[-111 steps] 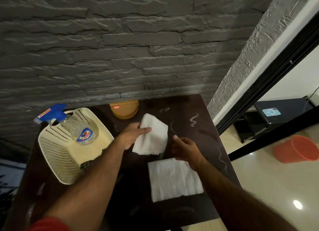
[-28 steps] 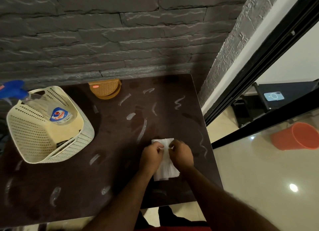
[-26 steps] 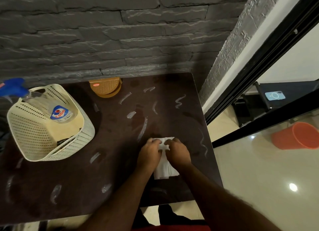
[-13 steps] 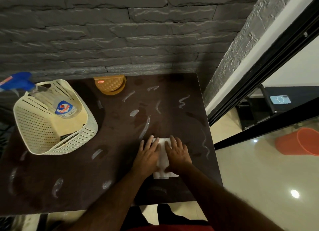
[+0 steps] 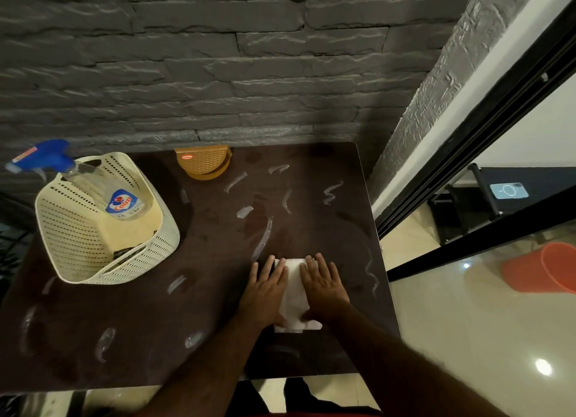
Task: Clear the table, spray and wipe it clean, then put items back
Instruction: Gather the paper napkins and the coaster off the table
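At your far left a cream perforated basket stands on the dark brown table, tipped so that its open mouth faces you and to the right. Inside it leans a clear spray bottle with a blue and red label, its blue trigger head sticking out over the basket's far left rim. Something dark lies at the bottom of the basket near its front wall; you cannot tell what it is. Further right, against the grey stone wall, a brown woven holder stands at the table's back edge. Pale smears are scattered over the tabletop from left to right, several of them between the holder and your hands.

Your left hand lies flat with fingers straight and a little spread, pressing the left side of a folded white cloth near the table's front right edge. Your right hand lies the same way on the cloth's right side, fingers straight and pointing away from you. The cloth shows between the two hands and below them.

Beyond the table's right edge runs a black door frame. On the glossy floor past it lies an orange bucket on its side, and a phone rests on a dark stand.
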`<control>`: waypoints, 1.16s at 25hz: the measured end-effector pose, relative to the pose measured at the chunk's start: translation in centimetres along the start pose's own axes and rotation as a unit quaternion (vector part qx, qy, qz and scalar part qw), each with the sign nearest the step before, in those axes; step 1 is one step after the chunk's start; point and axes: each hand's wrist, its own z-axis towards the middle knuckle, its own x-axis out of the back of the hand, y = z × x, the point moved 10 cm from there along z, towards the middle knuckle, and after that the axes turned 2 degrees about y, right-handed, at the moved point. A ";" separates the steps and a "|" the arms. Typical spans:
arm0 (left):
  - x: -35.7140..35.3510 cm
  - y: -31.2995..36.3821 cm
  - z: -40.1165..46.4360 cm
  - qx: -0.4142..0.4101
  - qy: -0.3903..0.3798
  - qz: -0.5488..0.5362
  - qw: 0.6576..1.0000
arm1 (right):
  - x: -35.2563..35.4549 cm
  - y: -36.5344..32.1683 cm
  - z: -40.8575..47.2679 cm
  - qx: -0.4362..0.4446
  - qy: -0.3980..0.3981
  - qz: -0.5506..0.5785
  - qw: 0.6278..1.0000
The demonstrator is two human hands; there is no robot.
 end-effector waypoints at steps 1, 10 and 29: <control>0.0 0.1 0.0 -0.001 -0.003 -0.003 1.000 | -0.1 0.1 -0.1 -0.002 -0.003 0.001 1.000; 7.3 -5.2 1.0 0.024 0.097 -0.113 0.989 | 8.1 -2.0 3.2 -0.020 0.093 0.082 0.992; 16.3 -35.9 12.8 0.161 0.091 -0.126 0.975 | 26.9 -13.5 29.5 0.015 0.125 0.048 0.991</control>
